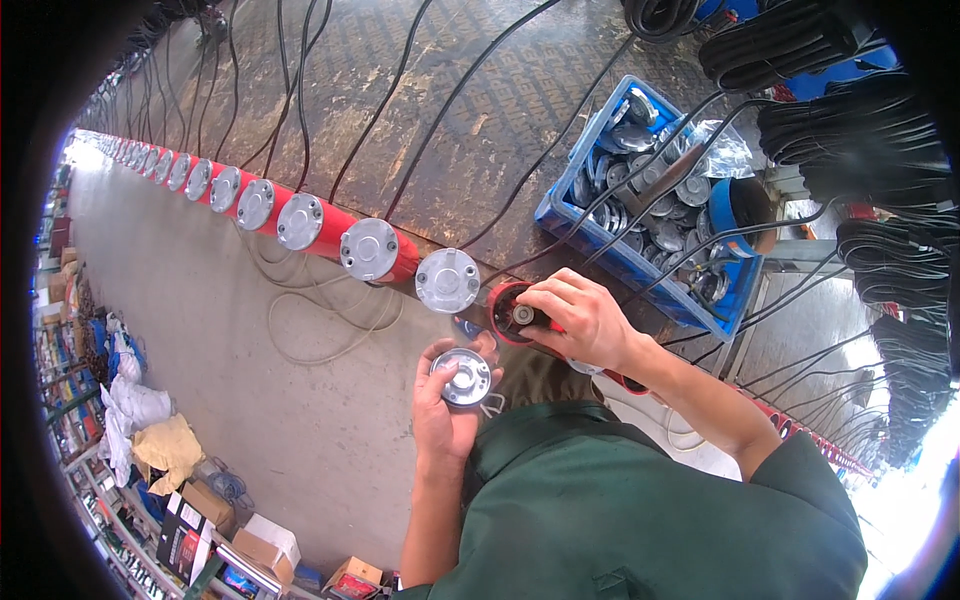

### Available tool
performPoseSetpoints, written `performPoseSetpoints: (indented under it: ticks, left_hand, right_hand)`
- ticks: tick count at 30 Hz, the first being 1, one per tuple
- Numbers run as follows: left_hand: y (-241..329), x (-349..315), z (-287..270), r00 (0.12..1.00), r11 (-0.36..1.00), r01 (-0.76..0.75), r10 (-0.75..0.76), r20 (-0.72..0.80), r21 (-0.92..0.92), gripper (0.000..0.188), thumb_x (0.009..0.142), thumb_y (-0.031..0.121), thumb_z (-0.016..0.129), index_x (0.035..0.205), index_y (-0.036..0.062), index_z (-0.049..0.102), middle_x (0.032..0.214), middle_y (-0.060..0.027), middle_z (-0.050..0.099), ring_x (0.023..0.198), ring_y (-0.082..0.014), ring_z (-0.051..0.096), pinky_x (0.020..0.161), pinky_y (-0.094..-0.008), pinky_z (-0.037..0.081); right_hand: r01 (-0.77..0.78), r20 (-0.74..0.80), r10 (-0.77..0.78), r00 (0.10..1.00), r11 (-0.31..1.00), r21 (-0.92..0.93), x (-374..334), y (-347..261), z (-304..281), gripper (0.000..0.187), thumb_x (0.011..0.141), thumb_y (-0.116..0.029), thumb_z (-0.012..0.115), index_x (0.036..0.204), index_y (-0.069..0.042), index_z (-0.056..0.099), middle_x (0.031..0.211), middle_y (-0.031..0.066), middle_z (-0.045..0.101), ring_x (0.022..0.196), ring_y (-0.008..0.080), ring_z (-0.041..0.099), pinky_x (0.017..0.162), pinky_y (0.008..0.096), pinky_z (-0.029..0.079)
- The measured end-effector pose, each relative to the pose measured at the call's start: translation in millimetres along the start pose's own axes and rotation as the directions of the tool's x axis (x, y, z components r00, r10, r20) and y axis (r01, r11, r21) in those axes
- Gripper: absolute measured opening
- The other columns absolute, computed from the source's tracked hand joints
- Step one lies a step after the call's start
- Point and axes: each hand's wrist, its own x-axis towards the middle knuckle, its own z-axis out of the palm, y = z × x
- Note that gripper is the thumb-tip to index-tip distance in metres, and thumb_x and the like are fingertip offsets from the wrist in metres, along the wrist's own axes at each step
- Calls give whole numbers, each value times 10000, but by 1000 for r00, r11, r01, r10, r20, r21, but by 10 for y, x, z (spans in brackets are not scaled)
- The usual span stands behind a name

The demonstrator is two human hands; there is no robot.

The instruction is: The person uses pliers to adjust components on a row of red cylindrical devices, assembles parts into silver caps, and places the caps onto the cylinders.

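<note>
My left hand (446, 410) holds a round silver metal end cap (462, 379), its inner side with a raised centre ring facing up. My right hand (580, 315) is at the open end of a red cylindrical housing (499, 328). Its thumb and fingers close around a dark shaft with a round metal tip (523, 315) in that opening; the fingers partly hide the hold. Just left of the housing, another silver end cap (447, 281) covers the end of a neighbouring tube. Next to that stands a red tube with a silver cap (369, 250).
A long row of capped red tubes (255, 204) runs along the worn bench edge to the far left. Black cables trail across the bench (470, 110). A blue crate (645, 268) holds many metal caps and a hammer-like tool. Bundled black cables (830, 130) hang at right; boxes (265, 545) lie lower left.
</note>
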Motion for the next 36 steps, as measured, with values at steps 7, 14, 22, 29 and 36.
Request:
performPoseSetpoints:
  ticks: [7,14,22,29,36]
  left_hand:
    - [-57,59,-38,999,993,-40,37,30,110,371,1013,30,610,1377,73,553,1295,-229,705,1180,-405,736,998,-564,643]
    - [-460,379,58,980,848,-192,191,52,495,401,922,-3,796,1271,28,601,1088,-77,703,919,-145,713,819,-306,611]
    - [-578,418,74,979,890,-199,199,44,409,479,897,-13,807,1300,31,552,1104,-99,726,921,-170,745,817,-309,616]
    - [-588,385,25,990,923,-114,136,-37,367,382,968,10,769,1283,60,560,1114,-107,738,929,-203,765,802,-339,632]
    - [-508,293,-19,990,949,-59,96,-103,311,330,987,27,744,1275,100,600,1149,-74,709,982,-214,738,805,-388,646]
  right_hand:
    - [-200,24,200,979,980,-10,114,-163,75,301,850,-260,874,1071,-87,768,1080,84,697,1001,307,678,831,430,585]
    - [-184,-17,184,983,983,12,220,-205,43,149,842,-181,839,962,-108,788,1026,79,683,941,294,684,753,412,579]
    - [128,9,-130,992,968,-215,0,-92,-120,199,796,-129,785,990,-123,747,1186,44,742,992,249,708,796,377,607]
    - [94,-38,-100,994,986,-136,-61,-55,17,220,828,-116,819,1028,-85,733,1159,63,767,975,269,735,816,393,613]
    - [10,-36,-12,999,999,-41,-39,-50,33,369,828,-103,853,1160,-62,698,1133,83,771,978,308,736,841,413,617]
